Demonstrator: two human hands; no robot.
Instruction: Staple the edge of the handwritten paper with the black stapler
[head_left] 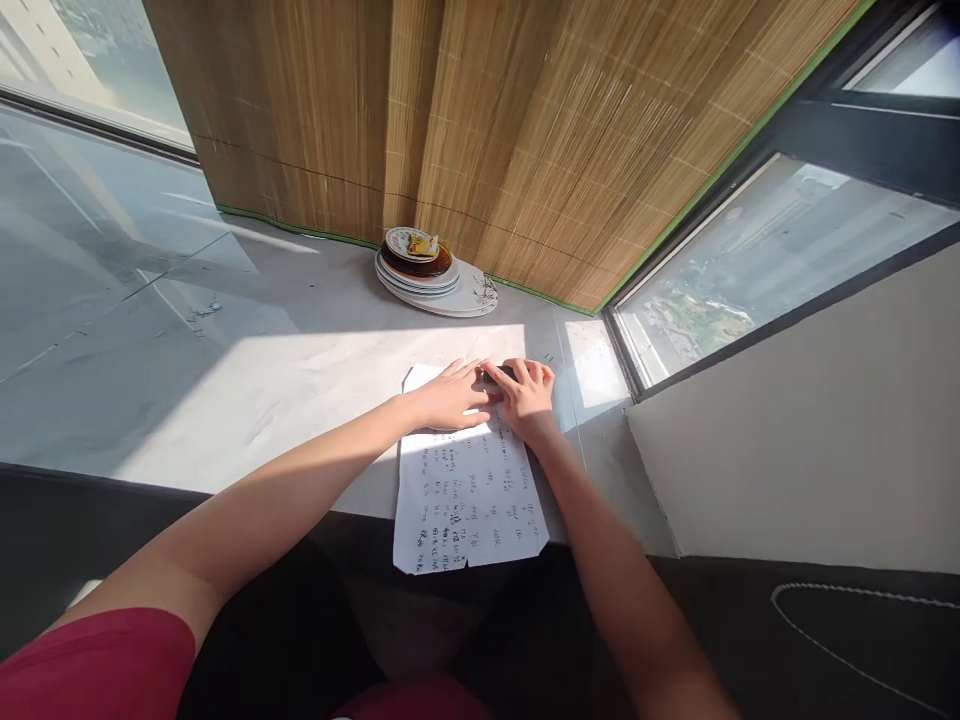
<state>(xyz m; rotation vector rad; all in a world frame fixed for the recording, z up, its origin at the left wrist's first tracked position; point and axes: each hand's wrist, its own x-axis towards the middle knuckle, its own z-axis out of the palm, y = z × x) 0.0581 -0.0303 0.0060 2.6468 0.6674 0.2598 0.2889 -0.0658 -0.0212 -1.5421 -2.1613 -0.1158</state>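
A white sheet of paper (pixel 480 510) with handwritten lines lies on the pale stone ledge, its near end hanging past the edge. My left hand (pixel 450 398) rests flat on the upper part of the sheet, fingers stretched out toward the right. At the sheet's top right, my right hand (pixel 527 395) curls over a small black stapler-like object (pixel 498 375), which the fingers mostly hide. The two hands meet, with fingertips touching or overlapping near that object.
Stacked plates (pixel 416 280) with a small yellow packet (pixel 422 245) on top stand farther back, against a bamboo blind (pixel 480 130). Tiny metal bits (pixel 549 357) lie beyond my right hand. A window frame (pixel 626 350) and white wall (pixel 795 420) bound the right side.
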